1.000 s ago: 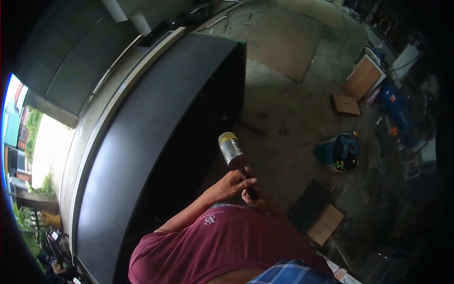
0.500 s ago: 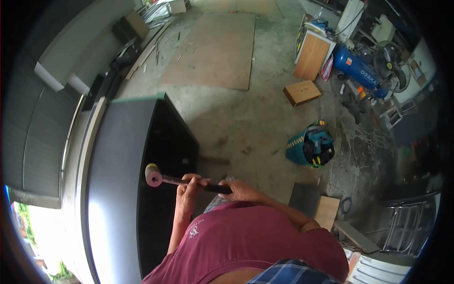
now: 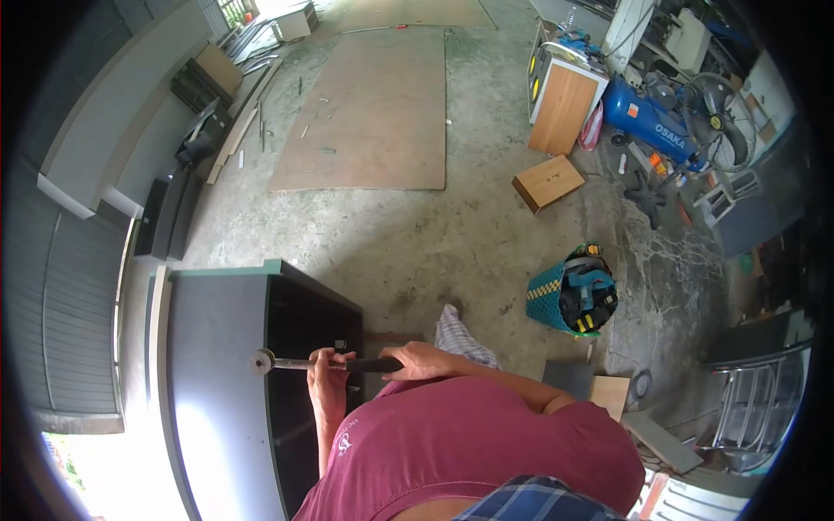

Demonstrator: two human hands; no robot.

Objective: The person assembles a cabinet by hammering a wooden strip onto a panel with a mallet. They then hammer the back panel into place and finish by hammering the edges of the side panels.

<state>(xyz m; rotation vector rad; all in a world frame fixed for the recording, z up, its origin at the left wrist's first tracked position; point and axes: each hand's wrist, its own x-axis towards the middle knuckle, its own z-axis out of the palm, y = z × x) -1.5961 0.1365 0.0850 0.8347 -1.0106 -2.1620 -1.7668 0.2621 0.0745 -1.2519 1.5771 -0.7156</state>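
Observation:
A mallet (image 3: 292, 364) with a round head and a dark grip lies level across the front of my body. My left hand (image 3: 328, 382) is closed around the middle of its handle, close to the open side of a dark cabinet. The end of the grip is in my right hand (image 3: 420, 360), with the fingers wrapped round it. The mallet's head is over the edge of the grey cabinet (image 3: 217, 334), which stands on the left with its dark hollow facing me. Whether the head touches the cabinet, I cannot tell.
A teal basket of tools (image 3: 545, 300) stands on the floor to the right. Beyond it are a wooden box (image 3: 549, 182), a blue compressor (image 3: 647, 122) and a fan (image 3: 717, 122). A large flat board (image 3: 373, 113) lies ahead. Metal chairs (image 3: 751, 408) stand at the lower right.
The view has turned, showing more floor ahead. The mallet has swung from pointing forward to pointing left, its head now over the cabinet's edge. Both hands still hold its handle, now further apart.

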